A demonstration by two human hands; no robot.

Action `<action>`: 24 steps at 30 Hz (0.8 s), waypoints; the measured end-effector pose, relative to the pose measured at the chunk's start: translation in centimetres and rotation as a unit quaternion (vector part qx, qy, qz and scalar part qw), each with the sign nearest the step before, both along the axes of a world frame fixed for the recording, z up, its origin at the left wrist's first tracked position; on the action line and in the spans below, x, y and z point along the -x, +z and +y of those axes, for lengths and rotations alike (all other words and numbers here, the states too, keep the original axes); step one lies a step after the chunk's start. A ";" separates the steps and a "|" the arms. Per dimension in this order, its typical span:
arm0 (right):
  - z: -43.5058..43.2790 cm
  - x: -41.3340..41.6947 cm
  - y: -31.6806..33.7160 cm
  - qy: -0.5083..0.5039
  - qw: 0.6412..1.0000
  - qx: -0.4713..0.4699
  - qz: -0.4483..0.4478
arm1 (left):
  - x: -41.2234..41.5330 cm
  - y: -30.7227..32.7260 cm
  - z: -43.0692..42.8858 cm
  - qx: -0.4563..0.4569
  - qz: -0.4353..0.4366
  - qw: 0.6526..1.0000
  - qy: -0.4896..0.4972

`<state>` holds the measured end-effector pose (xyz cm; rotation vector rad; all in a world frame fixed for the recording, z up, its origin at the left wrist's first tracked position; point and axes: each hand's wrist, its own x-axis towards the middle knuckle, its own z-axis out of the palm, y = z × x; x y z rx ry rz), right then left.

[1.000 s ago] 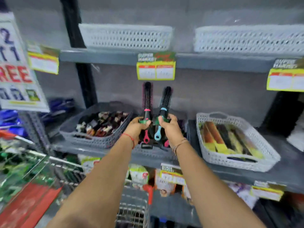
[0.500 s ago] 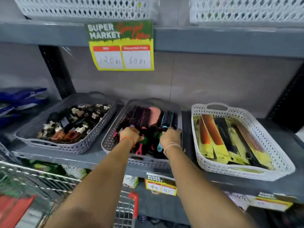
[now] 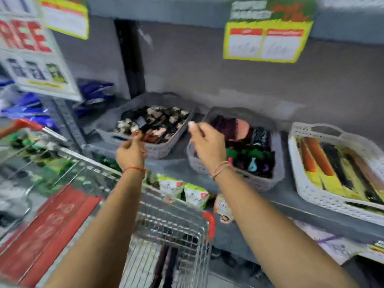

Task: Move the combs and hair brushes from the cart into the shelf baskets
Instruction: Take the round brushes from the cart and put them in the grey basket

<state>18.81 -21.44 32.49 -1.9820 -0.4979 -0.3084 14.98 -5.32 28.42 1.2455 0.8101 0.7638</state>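
Fingers [image 3: 192, 125] of the right hand [image 3: 205, 142] are loosely curled and hold nothing; the left hand [image 3: 131, 151] is curled tighter, thumb up, and no object shows in it either, though blur leaves that less sure. Both hands hang in the air in front of the shelf [image 3: 239, 196].

Just right of the right hand, and a little beyond it, sits the grey basket [image 3: 276, 177] with round hair brushes [image 3: 259, 136] lying in it, bristle heads toward the back wall and coloured handles toward the person. Beyond the left hand is another grey basket [image 3: 158, 151] of hair clips [image 3: 153, 121]. Far right of both hands, a white basket [image 3: 311, 194] holds packaged combs [image 3: 320, 161], laid front to back.

Below the wrists and nearer the person is the wire cart [image 3: 170, 229]. Dark, long shapes [image 3: 166, 265] lie at its bottom, running roughly front to back; they may be more brushes or combs, but blur hides what they are.

My judgement: a drop into the brush basket is done, and the next pickup lies straight down and back from both hands. Those dark shapes sit between the forearms, slightly closer to the left one, so either hand could reach them by lowering along their length.
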 end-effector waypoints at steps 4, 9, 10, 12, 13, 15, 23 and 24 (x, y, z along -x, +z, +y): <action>9.8 4.8 -5.4 0.229 0.961 0.086 0.130 | 6.1 -6.3 4.9 0.090 0.068 0.991 0.068; 14.8 5.4 -17.2 0.384 0.814 0.369 0.233 | 12.1 -18.5 6.2 0.207 0.223 0.949 0.082; 14.5 5.2 -18.8 0.395 0.792 0.406 0.227 | 12.7 -20.0 5.7 0.230 0.246 0.939 0.064; 14.3 5.0 -23.5 0.447 0.715 0.491 0.217 | 13.8 -24.5 4.3 0.283 0.299 0.910 0.054; 14.2 5.0 -26.1 0.474 0.668 0.537 0.203 | 14.0 -26.7 3.4 0.300 0.330 0.894 0.051; 13.3 5.4 -31.3 0.530 0.571 0.606 0.159 | 13.9 -30.7 1.4 0.330 0.380 0.862 0.050; 10.7 6.9 -40.6 0.640 0.358 0.674 -0.094 | 15.9 -37.9 -1.5 0.357 0.513 0.773 0.109; 11.1 6.8 -40.6 0.653 0.341 0.668 -0.107 | 16.1 -38.1 -1.2 0.358 0.509 0.773 0.120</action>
